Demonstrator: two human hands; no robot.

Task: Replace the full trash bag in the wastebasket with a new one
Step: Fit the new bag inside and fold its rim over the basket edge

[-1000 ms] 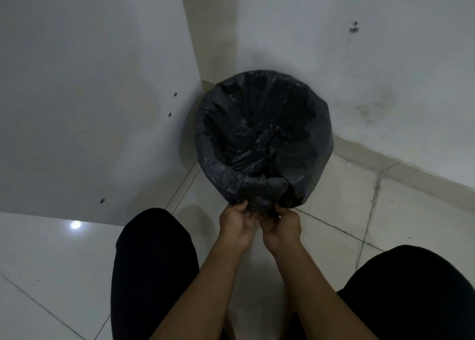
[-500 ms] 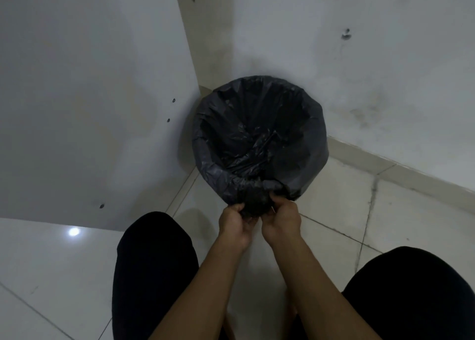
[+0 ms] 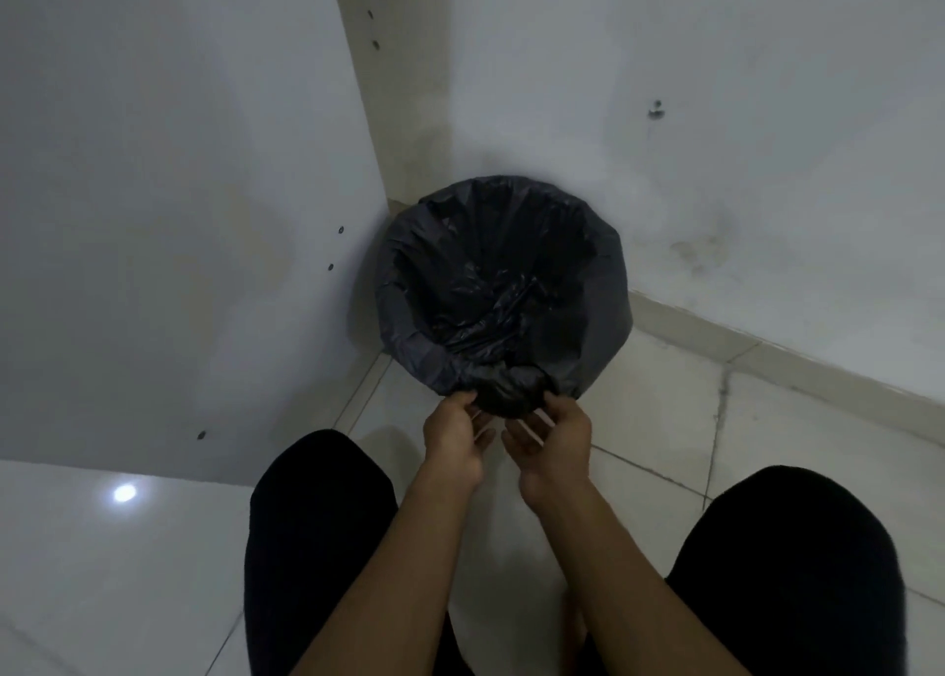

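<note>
A black trash bag lines the round wastebasket standing in the corner of two walls. The bag's edge is folded over the rim, and the inside looks crumpled with no rubbish showing. At the near rim the plastic is bunched into a dark lump. My left hand and right hand flank that lump, palms turned toward each other. Their curved fingertips touch the lump's sides while the thumbs hang apart below it.
White walls meet behind the basket, with a beige strip in the corner and a skirting along the right wall. Pale floor tiles lie around it. My knees in black trousers frame both arms.
Both hands were pressed together, pinching the bunched plastic at the near rim. They have since parted and loosened, and their palms show. The view shifted slightly.
</note>
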